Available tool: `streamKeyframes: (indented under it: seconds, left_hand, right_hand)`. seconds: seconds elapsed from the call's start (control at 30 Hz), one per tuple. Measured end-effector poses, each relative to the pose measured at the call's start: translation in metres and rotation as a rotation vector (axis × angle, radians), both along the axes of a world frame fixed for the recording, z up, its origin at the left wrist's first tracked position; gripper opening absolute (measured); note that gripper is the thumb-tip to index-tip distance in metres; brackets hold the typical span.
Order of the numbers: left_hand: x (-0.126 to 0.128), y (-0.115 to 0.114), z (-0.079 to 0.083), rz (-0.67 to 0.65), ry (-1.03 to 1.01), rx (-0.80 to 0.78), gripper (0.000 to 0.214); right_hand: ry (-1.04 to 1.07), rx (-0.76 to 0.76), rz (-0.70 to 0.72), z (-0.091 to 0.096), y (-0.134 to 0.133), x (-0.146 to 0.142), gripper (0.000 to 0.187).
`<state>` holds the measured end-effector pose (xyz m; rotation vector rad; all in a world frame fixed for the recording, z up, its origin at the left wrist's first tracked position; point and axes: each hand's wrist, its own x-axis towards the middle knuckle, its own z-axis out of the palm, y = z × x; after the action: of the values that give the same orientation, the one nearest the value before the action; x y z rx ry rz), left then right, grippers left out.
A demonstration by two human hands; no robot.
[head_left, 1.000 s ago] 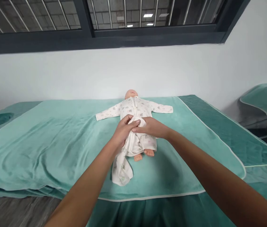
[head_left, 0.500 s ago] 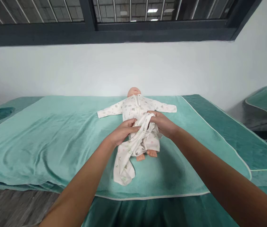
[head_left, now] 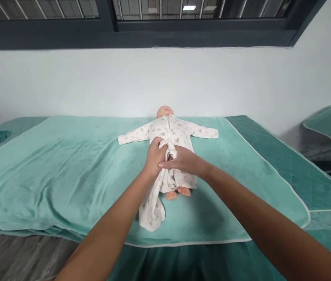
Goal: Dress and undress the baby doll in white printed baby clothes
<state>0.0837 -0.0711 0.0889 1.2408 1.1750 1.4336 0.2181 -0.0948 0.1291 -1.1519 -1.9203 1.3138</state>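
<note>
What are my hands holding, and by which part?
Your left hand and right hand hold a white printed cloth by its bunched upper part, above its loose lower end. Exactly which edge is gathered cannot be told.

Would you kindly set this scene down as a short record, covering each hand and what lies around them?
Left hand: gripping bunched white printed fabric
Right hand: gripping the same fabric, close beside the left
Baby doll: lying face up, head toward the white wall
Printed top: on the doll, both sleeves spread outward
Doll's feet: bare, showing below the fabric
Surface: light green blanket with pale edging
</note>
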Motion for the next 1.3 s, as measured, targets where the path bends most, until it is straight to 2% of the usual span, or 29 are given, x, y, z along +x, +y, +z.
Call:
streamKeyframes:
  seconds: [0.13,0.23,0.37,0.47,0.57,0.67,0.8,0.9,0.97,1.07,1.2,1.3]
  left_hand:
    - [-0.011,-0.002,0.0,-0.19,-0.097,-0.071,0.011]
    - [-0.022,-0.005,0.003,-0.278,-0.016,-0.064,0.01]
    - [-0.033,-0.009,0.011,-0.534,0.05,-0.252,0.038]
    - [-0.035,-0.012,0.014,-0.641,-0.044,-0.308,0.047]
    - [-0.032,-0.013,0.011,-0.627,-0.202,-0.289,0.047]
    - [-0.026,-0.012,0.005,-0.52,-0.321,-0.276,0.049]
    - [-0.02,-0.01,0.0,-0.425,-0.347,-0.294,0.055]
    - [-0.02,-0.011,-0.003,-0.378,-0.323,-0.272,0.056]
    - [-0.022,-0.013,-0.005,-0.364,-0.297,-0.263,0.056]
    - [-0.029,-0.017,-0.004,-0.392,-0.213,-0.227,0.053]
    - [-0.041,-0.023,0.002,-0.545,-0.013,-0.188,0.046]
    - [-0.044,-0.025,0.004,-0.636,-0.021,-0.253,0.047]
  right_hand:
    - [-0.053,-0.015,-0.165,-0.01,-0.001,-0.001,0.02]
    - [0.129,-0.057,-0.232,-0.012,0.002,0.006,0.024]
    - [0.382,-0.146,-0.34,-0.013,0.006,0.012,0.03]
    - [0.377,-0.149,-0.377,-0.016,0.007,0.01,0.028]
    - [0.318,-0.093,-0.366,-0.019,0.007,0.007,0.03]
    - [0.264,-0.055,-0.245,-0.017,0.006,0.008,0.034]
    - [0.126,-0.125,-0.016,-0.012,0.007,0.016,0.036]
    - [0.041,-0.128,0.075,-0.012,0.008,0.019,0.038]
    - [0.073,-0.108,0.065,-0.015,0.008,0.019,0.036]
    - [0.195,-0.036,-0.057,-0.024,0.01,0.017,0.03]
    - [0.236,0.031,-0.257,-0.034,0.014,0.016,0.022]
    - [0.25,0.031,-0.287,-0.035,0.014,0.016,0.021]
